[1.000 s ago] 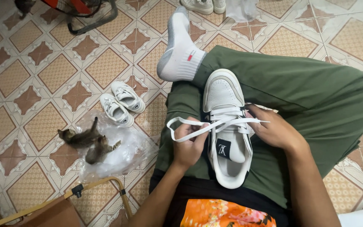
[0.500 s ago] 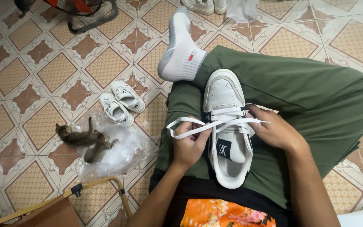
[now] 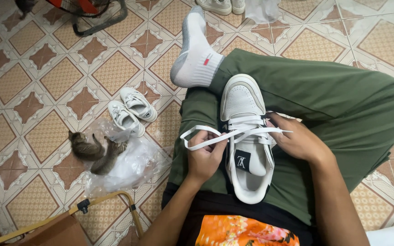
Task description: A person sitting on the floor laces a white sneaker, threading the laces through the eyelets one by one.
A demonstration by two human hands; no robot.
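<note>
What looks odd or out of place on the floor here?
Two kittens tussle on a crumpled clear plastic bag lying loose on the tiled floor, beside a tiny pair of white shoes. Otherwise nothing seems spilled or damaged.

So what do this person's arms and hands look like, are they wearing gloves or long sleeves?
No gloves: the left hand and right hand are bare, and both forearms are uncovered, with no sleeves reaching them. No rings, watch or bracelets show on either.
</note>
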